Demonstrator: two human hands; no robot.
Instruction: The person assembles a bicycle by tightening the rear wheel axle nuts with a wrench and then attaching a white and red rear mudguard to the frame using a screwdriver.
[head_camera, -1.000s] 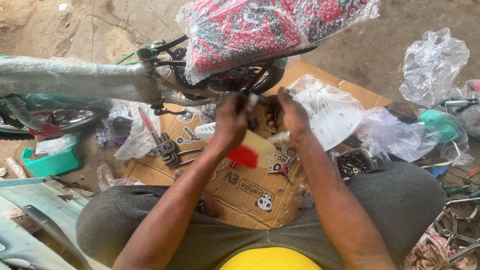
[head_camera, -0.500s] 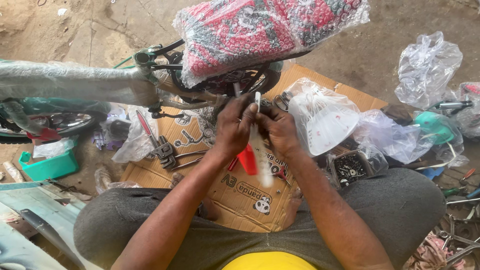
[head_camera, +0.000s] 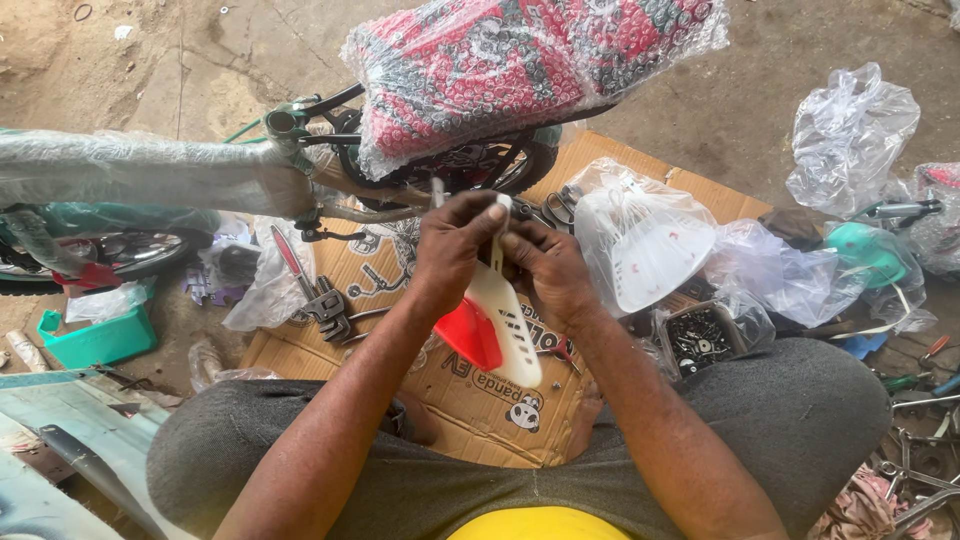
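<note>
My left hand (head_camera: 452, 250) and my right hand (head_camera: 548, 272) together grip the upper end of a white slotted plastic guard (head_camera: 505, 320) with a red reflector (head_camera: 468, 335) fixed to its left side. The guard hangs down toward me over the flattened cardboard box (head_camera: 470, 400). A thin metal pin (head_camera: 437, 191) sticks up just above my left hand. Straight ahead stands a small bicycle frame (head_camera: 140, 170) wrapped in clear film, with its red patterned seat (head_camera: 500, 60) wrapped in plastic above my hands.
Pliers and a red-handled tool (head_camera: 310, 290) lie on the cardboard at left. A white plastic basket in a bag (head_camera: 645, 240) sits at right, with crumpled plastic bags (head_camera: 850, 130), a small box of hardware (head_camera: 705, 340), a teal tray (head_camera: 95, 340) and loose tools around.
The white guard with the red reflector has been turned and lifted, so its full length now hangs below my hands; both hands sit slightly higher on it.
</note>
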